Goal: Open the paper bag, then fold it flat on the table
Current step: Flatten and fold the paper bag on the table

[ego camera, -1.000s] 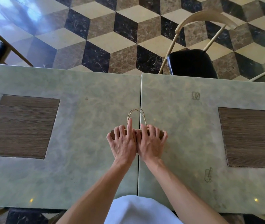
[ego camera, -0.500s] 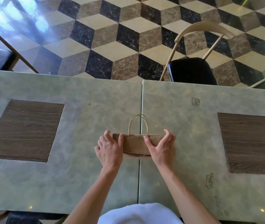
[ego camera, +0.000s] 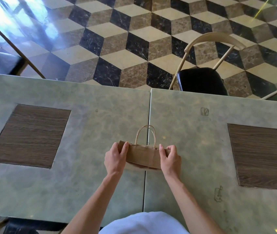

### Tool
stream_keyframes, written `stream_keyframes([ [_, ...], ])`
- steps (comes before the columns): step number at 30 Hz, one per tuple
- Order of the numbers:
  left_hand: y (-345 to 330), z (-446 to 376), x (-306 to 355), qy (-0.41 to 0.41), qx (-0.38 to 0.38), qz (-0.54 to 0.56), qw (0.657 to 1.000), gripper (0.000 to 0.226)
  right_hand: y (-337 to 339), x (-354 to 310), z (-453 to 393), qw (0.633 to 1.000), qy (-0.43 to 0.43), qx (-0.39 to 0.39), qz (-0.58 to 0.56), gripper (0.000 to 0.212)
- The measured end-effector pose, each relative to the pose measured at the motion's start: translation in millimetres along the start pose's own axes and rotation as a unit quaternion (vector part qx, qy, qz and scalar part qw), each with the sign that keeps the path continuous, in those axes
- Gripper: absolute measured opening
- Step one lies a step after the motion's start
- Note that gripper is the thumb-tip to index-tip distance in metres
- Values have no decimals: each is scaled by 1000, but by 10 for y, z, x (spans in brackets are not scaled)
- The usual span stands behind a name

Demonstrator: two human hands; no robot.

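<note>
A small brown paper bag (ego camera: 142, 155) with twisted paper handles (ego camera: 145, 135) lies folded across the seam between two green tables (ego camera: 87, 183). Its handles point away from me. My left hand (ego camera: 115, 157) grips the bag's left end, thumb on top. My right hand (ego camera: 170, 157) grips the right end the same way. The near edge of the bag looks raised a little off the tabletop, with a shadow beneath it.
Dark wood-grain insets sit in the tables at the left (ego camera: 29, 135) and the right (ego camera: 259, 157). A chair with a black seat (ego camera: 202, 81) stands beyond the far edge, another chair (ego camera: 2, 61) at far left. Patterned tile floor lies beyond.
A second ago both hands pressed flat on the bag, side by side. They have moved apart to its two ends and now grip it, lifting its near edge slightly.
</note>
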State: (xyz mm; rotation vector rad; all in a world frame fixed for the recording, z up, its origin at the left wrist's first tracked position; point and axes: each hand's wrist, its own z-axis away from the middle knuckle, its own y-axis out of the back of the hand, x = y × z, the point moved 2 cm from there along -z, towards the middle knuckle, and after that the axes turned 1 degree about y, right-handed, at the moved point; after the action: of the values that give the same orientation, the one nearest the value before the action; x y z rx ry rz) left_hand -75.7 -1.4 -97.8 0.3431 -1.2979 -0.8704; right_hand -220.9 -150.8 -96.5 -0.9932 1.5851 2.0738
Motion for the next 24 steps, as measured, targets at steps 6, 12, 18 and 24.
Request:
stream_keyframes([
  [6, 17, 158, -63, 13, 36, 11, 999, 42, 21, 35, 62, 1000, 28, -3, -14, 32],
  [12, 67, 131, 7, 24, 9, 69, 997, 45, 154, 21, -1, 988, 7, -154, -30, 43],
  [18, 94, 76, -70, 57, -147, 139, 978, 35, 332, 80, 21, 943, -41, -306, -126, 83],
  [24, 90, 165, -74, 103, -158, -2, 982, 63, 256, 87, 59, 957, -4, -280, -70, 84],
])
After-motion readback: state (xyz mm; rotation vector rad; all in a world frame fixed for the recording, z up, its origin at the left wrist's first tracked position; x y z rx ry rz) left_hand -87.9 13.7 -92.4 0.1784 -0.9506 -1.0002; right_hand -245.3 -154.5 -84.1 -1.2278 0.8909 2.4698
